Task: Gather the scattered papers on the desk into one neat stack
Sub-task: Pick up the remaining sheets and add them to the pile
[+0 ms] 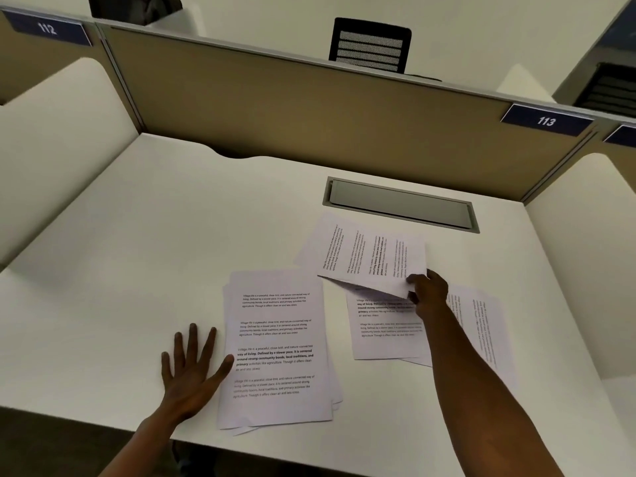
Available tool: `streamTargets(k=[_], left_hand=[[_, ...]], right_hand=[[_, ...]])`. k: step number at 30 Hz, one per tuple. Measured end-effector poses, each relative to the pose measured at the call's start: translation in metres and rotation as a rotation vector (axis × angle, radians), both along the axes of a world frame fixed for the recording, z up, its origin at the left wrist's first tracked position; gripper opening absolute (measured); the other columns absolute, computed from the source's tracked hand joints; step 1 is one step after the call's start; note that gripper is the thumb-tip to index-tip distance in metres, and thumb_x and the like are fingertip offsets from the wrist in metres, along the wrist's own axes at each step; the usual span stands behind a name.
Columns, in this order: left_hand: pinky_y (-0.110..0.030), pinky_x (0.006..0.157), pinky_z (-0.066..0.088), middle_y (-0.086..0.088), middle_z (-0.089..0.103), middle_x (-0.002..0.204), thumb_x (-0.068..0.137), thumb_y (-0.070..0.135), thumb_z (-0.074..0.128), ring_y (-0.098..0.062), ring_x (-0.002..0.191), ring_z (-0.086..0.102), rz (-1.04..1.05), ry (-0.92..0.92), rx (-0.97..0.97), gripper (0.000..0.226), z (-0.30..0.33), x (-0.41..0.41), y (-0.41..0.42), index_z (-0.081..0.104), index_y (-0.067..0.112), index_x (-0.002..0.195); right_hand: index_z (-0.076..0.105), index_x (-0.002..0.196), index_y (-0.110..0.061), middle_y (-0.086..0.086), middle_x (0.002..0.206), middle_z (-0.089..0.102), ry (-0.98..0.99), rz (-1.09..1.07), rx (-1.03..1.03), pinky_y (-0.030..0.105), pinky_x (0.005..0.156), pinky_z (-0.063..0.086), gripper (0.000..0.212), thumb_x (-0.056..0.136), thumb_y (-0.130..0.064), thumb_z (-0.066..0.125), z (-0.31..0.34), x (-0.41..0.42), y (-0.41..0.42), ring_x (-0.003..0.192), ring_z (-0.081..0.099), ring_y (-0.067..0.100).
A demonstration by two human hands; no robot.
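A rough stack of printed white papers (275, 349) lies near the desk's front edge, its sheets slightly fanned at the bottom. My left hand (187, 370) rests flat on the desk with spread fingers, the thumb touching the stack's left edge. My right hand (426, 292) pinches the near corner of a printed sheet (368, 256) and lifts that corner off the desk. Beneath it lies another printed sheet (385, 332). One more sheet (478, 321) lies to the right, partly hidden by my right forearm.
The white desk (137, 256) is closed in by a tan back partition (309, 108) and white side panels. A grey cable flap (399, 204) is set into the desk behind the papers. A black chair (370, 44) stands beyond the partition.
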State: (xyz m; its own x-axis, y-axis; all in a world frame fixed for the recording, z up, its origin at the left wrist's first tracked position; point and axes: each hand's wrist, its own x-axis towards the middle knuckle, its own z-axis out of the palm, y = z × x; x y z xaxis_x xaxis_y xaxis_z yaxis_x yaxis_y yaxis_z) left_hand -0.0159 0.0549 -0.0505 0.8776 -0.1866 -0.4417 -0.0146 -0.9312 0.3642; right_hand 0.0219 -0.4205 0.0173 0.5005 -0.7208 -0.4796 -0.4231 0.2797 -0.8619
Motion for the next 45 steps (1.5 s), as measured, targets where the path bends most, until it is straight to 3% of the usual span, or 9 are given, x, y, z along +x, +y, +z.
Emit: streamTargets(k=[6,10,13,20,24,32,37,41,45], left_hand=[[-0.044,0.114,-0.025,0.012,-0.037,0.154,0.05,0.1,-0.01,-0.014,0.142,-0.038,0.062,0.001,-0.083,0.121,-0.005,0.004,0.006,-0.018,0.032,0.15],[-0.048,0.124,0.0,0.001,0.007,0.166,0.078,0.081,0.038,-0.017,0.153,-0.004,0.362,-0.101,-0.337,0.094,0.022,-0.001,-0.014,0.029,0.025,0.153],[-0.041,0.116,0.029,-0.002,0.038,0.155,0.085,0.051,0.059,-0.021,0.144,0.031,0.503,-0.238,-0.57,0.062,0.062,-0.012,-0.054,0.049,0.026,0.141],[-0.049,0.104,0.048,-0.011,0.067,0.128,0.08,0.061,0.061,-0.03,0.114,0.067,0.66,0.577,-1.334,0.064,0.131,-0.01,-0.129,0.057,0.021,0.13],[-0.052,0.094,0.054,-0.016,0.069,0.121,0.088,0.057,0.057,-0.035,0.107,0.069,0.775,0.695,-1.469,0.056,0.151,0.014,-0.133,0.063,0.013,0.123],[-0.032,0.068,0.06,-0.004,0.067,0.127,0.093,0.008,0.062,-0.029,0.109,0.067,0.802,0.348,-1.341,0.057,0.135,0.021,-0.098,0.045,0.03,0.143],[-0.024,0.058,0.059,-0.001,0.069,0.124,0.095,-0.002,0.056,-0.018,0.1,0.068,0.797,0.325,-1.228,0.06,0.113,0.012,-0.075,0.044,0.033,0.142],[-0.034,0.072,0.059,0.001,0.074,0.116,0.094,0.002,0.059,-0.021,0.104,0.069,0.723,0.335,-1.054,0.062,0.09,0.011,-0.05,0.045,0.037,0.142],[-0.049,0.097,0.053,-0.004,0.071,0.117,0.091,0.015,0.067,-0.024,0.106,0.068,0.721,0.218,-0.883,0.06,0.069,0.01,-0.044,0.045,0.032,0.144]], right_hand=[[0.061,0.127,-0.012,0.017,0.124,0.062,-0.288,-0.057,0.276,0.042,0.078,0.056,0.052,0.081,0.01,0.057,0.038,-0.008,0.014,0.096,0.06,0.031],[0.058,0.124,-0.013,0.018,0.132,0.059,-0.466,-0.131,0.387,0.035,0.075,0.061,0.041,0.089,0.008,0.052,0.08,-0.021,0.04,0.122,0.056,0.036],[0.048,0.135,-0.002,0.015,0.127,0.057,-0.645,-0.058,0.461,0.017,0.068,0.059,0.043,0.094,0.01,0.046,0.119,-0.046,0.07,0.103,0.069,0.012],[0.066,0.115,-0.018,0.006,0.114,0.073,-0.659,0.046,0.445,0.038,0.081,0.061,0.042,0.087,0.011,0.054,0.13,-0.071,0.142,0.109,0.067,0.027],[0.064,0.119,-0.016,0.009,0.115,0.072,-0.632,0.225,0.435,0.037,0.079,0.061,0.048,0.077,0.008,0.063,0.119,-0.103,0.184,0.106,0.07,0.026],[0.054,0.13,-0.027,0.005,0.128,0.066,-0.38,0.375,0.391,0.043,0.092,0.054,0.095,0.045,-0.007,0.091,0.058,-0.153,0.222,0.122,0.059,0.027],[0.062,0.131,-0.015,0.015,0.132,0.063,-0.524,0.102,0.945,0.053,0.102,0.047,0.084,0.056,-0.039,0.092,0.053,-0.163,0.205,0.121,0.06,0.034],[0.061,0.131,-0.01,0.021,0.133,0.06,-0.384,0.086,0.962,0.059,0.114,0.029,0.079,0.082,-0.071,0.054,0.033,-0.157,0.163,0.129,0.052,0.041],[0.067,0.122,-0.015,0.019,0.121,0.068,-0.036,0.357,0.604,0.053,0.099,0.049,0.059,0.087,-0.061,0.056,0.02,-0.139,0.156,0.116,0.062,0.038]])
